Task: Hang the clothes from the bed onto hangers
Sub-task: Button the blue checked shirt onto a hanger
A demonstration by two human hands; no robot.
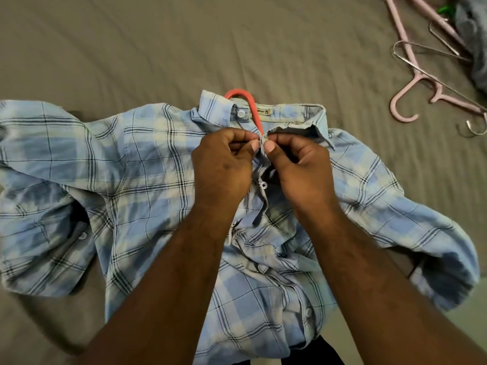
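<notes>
Both hands pinched the shirt's (147, 164) placket just under the collar: left hand (224, 164) on one edge, right hand (297, 164) on the other. The shirt lay spread on the bed (131, 48), red hanger (245, 101) inside. Soft, light cloth, I'd say; best held by those edges.

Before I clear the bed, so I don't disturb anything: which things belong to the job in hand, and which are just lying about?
In use: plaid shirt, red hanger in its collar, left hand and right hand pinching the placket.
Lying about: pink hangers, wire hangers, grey cloth at top right.
</notes>
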